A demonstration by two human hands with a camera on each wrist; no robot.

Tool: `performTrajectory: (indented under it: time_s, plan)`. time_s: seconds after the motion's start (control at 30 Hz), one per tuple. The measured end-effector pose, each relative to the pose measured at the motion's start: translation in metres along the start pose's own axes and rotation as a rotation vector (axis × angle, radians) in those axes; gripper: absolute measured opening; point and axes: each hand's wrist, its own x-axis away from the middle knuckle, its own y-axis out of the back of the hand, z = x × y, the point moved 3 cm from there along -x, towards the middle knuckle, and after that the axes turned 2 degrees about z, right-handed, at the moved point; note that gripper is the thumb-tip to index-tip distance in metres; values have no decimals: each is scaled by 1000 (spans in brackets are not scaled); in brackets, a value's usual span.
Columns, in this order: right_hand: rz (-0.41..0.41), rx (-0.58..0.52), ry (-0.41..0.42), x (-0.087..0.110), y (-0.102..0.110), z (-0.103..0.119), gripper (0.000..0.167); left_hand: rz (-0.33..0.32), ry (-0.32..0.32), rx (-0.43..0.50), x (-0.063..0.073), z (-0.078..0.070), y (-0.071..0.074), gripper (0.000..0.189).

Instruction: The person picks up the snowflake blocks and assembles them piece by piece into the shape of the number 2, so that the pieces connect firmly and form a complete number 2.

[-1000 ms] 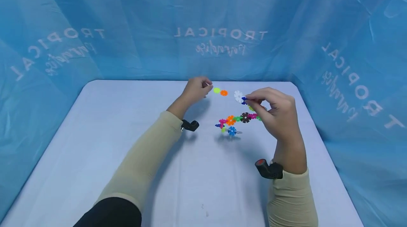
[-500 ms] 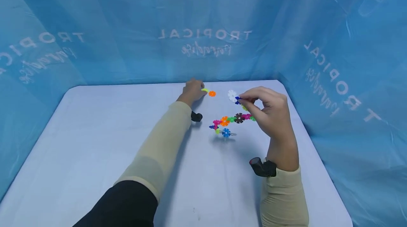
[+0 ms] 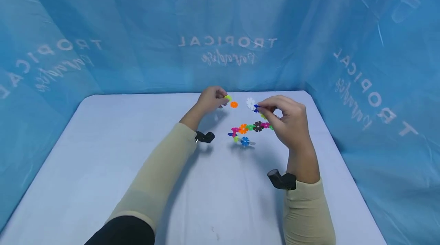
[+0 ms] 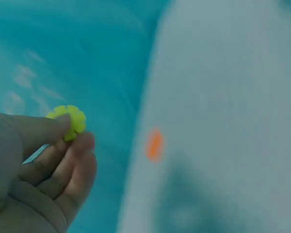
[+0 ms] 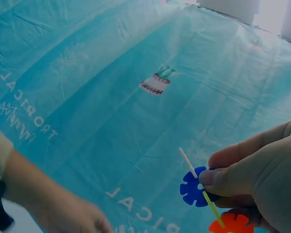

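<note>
Between thumb and fingertips my left hand pinches a yellow-green notched snowflake disc, held up off the table. A loose orange snowflake disc lies just beyond it on the table. My right hand pinches a dark blue disc in a chain of interlocked snowflake discs. A white disc forms the chain's near-left tip, and a yellow disc and a red-orange disc follow below. The lower run, with a brown disc and a light blue disc, hangs leftward; part is hidden behind my right hand.
The white table ends at a far edge close behind both hands. A blue printed curtain encloses the back and sides. Black wrist cameras sit on both forearms.
My left hand reached to the far table, took the yellow-green disc lying beside the orange one, and lifted it slightly back. My right hand keeps its grip on the chain, almost unmoved.
</note>
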Motion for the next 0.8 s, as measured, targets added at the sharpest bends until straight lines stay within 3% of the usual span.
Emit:
performTrajectory:
  time_s: [0.07, 0.17, 0.27, 0.37, 0.47, 0.57, 0.8]
  plan:
    - [18, 2, -6, 1, -3, -1, 18, -18, -63, 141, 30, -14, 4, 19]
    - [55, 6, -3, 2, -6, 0, 18, -35, -170, 264, 78, -36, 11, 19]
    - [89, 12, 29, 2, -7, 5, 19, -35, -292, 282, 122, -56, 15, 16]
    - [122, 3, 76, 2, -8, 11, 22, -70, -396, 228, 153, -70, 15, 14]
    - [152, -29, 110, 1, -9, 18, 25, -140, -469, 168, 170, -77, 14, 15]
    - [180, -68, 122, 0, -13, 23, 26, -198, -492, 128, 177, -77, 13, 15]
    - [192, -107, 118, 2, -21, 25, 26, -223, -495, 102, 184, -78, 11, 16]
